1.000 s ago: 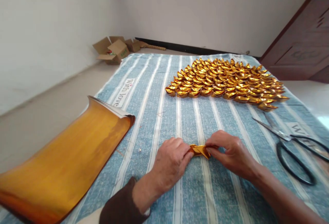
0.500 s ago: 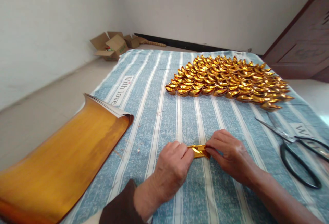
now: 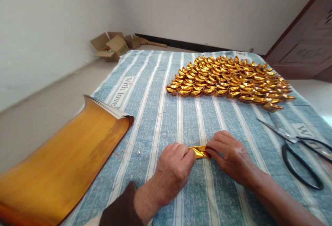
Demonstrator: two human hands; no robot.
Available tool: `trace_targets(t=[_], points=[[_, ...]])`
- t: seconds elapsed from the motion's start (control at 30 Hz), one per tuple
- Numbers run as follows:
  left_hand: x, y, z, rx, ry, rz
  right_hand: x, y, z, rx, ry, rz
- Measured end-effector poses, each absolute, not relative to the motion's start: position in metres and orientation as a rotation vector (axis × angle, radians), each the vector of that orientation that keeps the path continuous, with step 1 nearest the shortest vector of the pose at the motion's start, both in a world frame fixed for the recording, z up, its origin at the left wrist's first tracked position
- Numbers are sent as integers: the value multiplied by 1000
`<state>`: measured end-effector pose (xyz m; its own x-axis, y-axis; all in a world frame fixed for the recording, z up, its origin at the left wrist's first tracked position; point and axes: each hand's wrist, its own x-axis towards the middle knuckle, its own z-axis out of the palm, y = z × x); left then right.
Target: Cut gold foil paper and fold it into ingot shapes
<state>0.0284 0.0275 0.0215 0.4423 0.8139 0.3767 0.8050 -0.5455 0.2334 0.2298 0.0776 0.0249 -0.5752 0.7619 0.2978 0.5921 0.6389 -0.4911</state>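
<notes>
A small folded strip of shiny gold paper lies level between my two hands, just over the cloth. My left hand is closed on its left end, the fingers curled with the thumb alongside. My right hand pinches the right end between thumb and fingertips. Both ends of the strip are hidden by the fingers; a diagonal crease shows in its middle. Beyond the hands, rows of folded gold paper ingots stand packed together on the cloth.
Black-handled scissors lie partly spread at the right. A stack of large gold paper sheets covers the left side. Blue-and-white striped cloth covers the table. Behind it, an open cardboard box sits on the floor, and a brown door is at right.
Both hands keep their hold on the folded gold paper, with hardly any movement. The whole view has shifted very slightly.
</notes>
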Motion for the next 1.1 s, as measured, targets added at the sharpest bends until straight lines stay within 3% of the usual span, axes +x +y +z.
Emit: trace_targets(t=[1.1], points=[[31, 28, 26, 2660, 1537, 604, 226, 74, 29, -1082, -2456, 331]])
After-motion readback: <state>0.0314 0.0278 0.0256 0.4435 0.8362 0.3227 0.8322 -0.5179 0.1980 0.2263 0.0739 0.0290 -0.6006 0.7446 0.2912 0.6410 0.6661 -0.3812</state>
